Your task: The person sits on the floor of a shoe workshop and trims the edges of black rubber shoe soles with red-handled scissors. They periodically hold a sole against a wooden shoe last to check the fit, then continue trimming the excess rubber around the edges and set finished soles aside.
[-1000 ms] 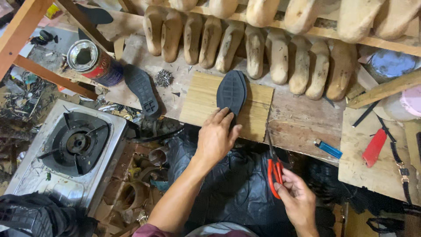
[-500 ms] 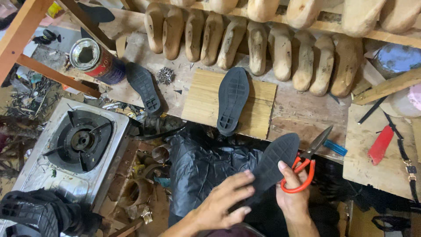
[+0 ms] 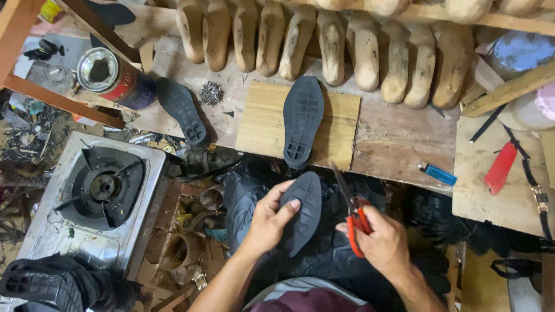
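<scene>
— Black rubber sole [image 3: 302, 212] sits in the left hand [image 3: 267, 222], fingers curled round its edge, just below the bamboo board [image 3: 263, 124]. How far along does it look?

— Early, I judge. The right hand [image 3: 384, 245] is closed through the orange handles of the scissors [image 3: 351, 215], blades barely parted beside the sole and not biting it. A second sole [image 3: 302, 120] lies on the board, a third [image 3: 180, 110] to its left on the worktop [image 3: 399, 136].

— Anything unclear?

— Whether any edge is trimmed; black on the dark lap cloth hides it. Wooden lasts [image 3: 332, 43] above the board are cut off.
</scene>
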The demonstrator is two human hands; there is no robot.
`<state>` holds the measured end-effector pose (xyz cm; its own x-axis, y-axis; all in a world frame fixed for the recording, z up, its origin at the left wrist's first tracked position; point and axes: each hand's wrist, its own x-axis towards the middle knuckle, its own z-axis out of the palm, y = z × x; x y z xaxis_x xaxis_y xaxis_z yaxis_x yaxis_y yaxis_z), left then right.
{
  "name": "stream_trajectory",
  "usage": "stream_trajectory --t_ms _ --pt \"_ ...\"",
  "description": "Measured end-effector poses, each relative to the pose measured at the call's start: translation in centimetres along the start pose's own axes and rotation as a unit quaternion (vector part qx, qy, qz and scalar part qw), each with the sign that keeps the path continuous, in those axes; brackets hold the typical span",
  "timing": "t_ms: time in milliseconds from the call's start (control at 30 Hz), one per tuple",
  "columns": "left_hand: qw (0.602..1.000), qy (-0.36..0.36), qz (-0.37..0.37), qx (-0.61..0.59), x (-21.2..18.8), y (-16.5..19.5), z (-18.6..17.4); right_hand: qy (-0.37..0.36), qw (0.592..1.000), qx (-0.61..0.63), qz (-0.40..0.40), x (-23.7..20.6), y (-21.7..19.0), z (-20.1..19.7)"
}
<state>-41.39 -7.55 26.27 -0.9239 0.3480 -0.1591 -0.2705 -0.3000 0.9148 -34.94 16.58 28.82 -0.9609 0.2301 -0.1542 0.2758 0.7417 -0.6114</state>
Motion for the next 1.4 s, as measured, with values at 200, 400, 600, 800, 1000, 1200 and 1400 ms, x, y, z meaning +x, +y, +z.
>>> stream_trajectory --t_ms 200,400,600,800,1000,1200,1400 --pt "0.999 -0.017 -0.009 0.029 -1.7 1.3 -0.1 0.155 0.946 -0.12 -0.258 -1.2 -0.4 -2.7" --pt "0.996 -0.032 -0.019 0.079 -2.6 1.5 0.5 0.136 0.93 -0.169 -0.298 -1.7 -0.1 -3.2" --pt "0.992 -0.041 -0.047 0.108 -2.9 1.7 -0.1 0.122 0.927 -0.177 -0.307 -1.9 1.4 -3.5" --pt "0.992 -0.072 -0.092 0.045 -2.6 2.3 -0.6 0.103 0.933 -0.137 -0.317 -1.8 2.3 -4.6" --pt "0.987 -0.098 -0.116 0.042 -2.7 2.6 -0.6 0.102 0.932 -0.159 -0.31 -2.3 2.4 -4.9" --pt "0.993 -0.065 -0.076 0.07 -0.6 3.8 0.9 0.11 0.953 -0.083 -0.269 -2.7 3.9 -4.7" --pt "1.0 0.01 0.019 0.018 7.8 7.4 1.3 0.085 0.961 -0.002 -0.262 -3.8 4.6 -3.6"
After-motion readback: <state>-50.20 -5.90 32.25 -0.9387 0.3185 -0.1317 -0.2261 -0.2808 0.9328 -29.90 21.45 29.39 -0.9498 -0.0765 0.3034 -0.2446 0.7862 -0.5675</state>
